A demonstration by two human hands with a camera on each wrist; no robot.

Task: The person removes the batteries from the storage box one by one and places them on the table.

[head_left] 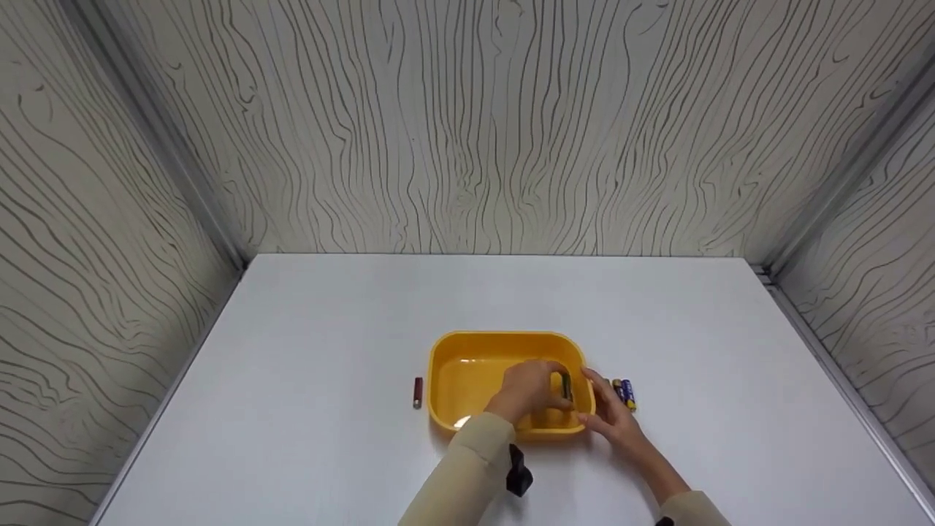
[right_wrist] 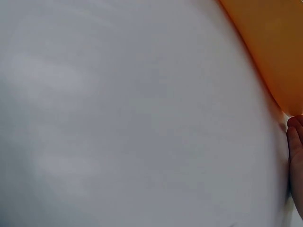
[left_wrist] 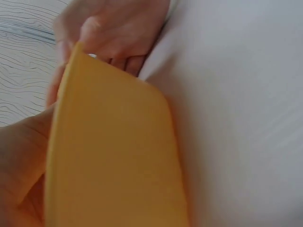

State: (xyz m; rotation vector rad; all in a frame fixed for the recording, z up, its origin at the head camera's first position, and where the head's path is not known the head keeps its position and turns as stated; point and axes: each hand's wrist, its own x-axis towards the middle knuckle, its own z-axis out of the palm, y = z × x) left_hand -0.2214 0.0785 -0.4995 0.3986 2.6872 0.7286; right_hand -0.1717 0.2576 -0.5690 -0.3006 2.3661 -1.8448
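Note:
A yellow tray [head_left: 467,334] with rounded corners sits on the white table. My left hand [head_left: 529,389] reaches over its near side and pinches a dark battery [head_left: 567,387] between thumb and index finger, inside the tray's right end. From outside, my right hand [head_left: 616,422] holds that same right end, with index finger and thumb spread along the rim. The left wrist view shows the tray's outer wall [left_wrist: 118,142] between the left hand [left_wrist: 19,161] and the right hand [left_wrist: 123,28]. Only the right hand's fingers [right_wrist: 294,135] show in the right wrist view, beside the tray [right_wrist: 274,47].
A red battery [head_left: 418,392] lies on the table just left of the tray. Blue batteries [head_left: 629,394] lie side by side to its right, close behind the right hand. Wood-patterned panels [head_left: 467,131] enclose the white table [head_left: 292,409] at the back and sides.

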